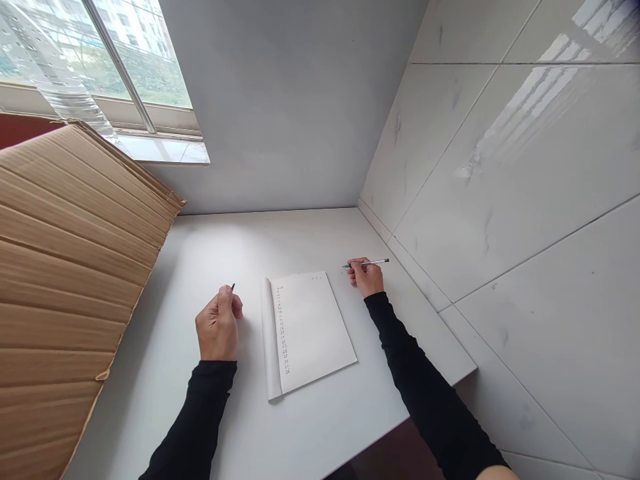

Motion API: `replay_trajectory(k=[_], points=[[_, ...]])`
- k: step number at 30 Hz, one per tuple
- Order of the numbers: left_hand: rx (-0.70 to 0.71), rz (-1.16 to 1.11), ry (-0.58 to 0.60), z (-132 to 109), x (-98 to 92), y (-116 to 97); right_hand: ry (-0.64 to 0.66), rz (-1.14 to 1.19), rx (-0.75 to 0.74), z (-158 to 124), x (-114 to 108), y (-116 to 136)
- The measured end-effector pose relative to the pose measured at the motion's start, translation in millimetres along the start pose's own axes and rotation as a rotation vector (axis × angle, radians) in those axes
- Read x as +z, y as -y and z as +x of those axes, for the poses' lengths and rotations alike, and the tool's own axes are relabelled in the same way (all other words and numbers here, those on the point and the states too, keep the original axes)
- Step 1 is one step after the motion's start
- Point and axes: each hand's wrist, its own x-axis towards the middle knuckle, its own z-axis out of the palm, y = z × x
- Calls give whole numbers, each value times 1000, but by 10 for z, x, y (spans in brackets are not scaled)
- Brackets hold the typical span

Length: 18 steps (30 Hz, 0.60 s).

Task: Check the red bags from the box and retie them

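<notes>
While your right hand (366, 278) grips a pen (377, 262) beside the notepad (317, 333), your left hand (218, 324) pinches what may be a dark pen cap (233, 287).

Concealed, cropped and illegible items noted.
We find a dark object (233, 287) mostly concealed by the left hand (218, 327); only its end shows, so we cannot identify it. The right hand (367, 279) covers part of the pen (380, 261). We cannot read the tiny marks (317, 277) at the top right of the notepad (320, 333). The left and bottom edges crop the cardboard (75, 267); the bottom edge cuts the left sleeve (193, 423).
</notes>
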Motion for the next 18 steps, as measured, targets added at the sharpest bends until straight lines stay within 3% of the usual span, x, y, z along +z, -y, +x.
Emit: replay_trajectory(k=[5,11,15,18], points=[[7,12,2,-52,7,-111,-19,28,-53,-75,22,4],[72,19,51,-53,-4,-73,22,25,-101,-123,89,12],[272,58,261,-100,26,-98,89,57,-139,-299,188,102],[333,159,413,-130,86,-114,230,117,-188,-542,297,186]])
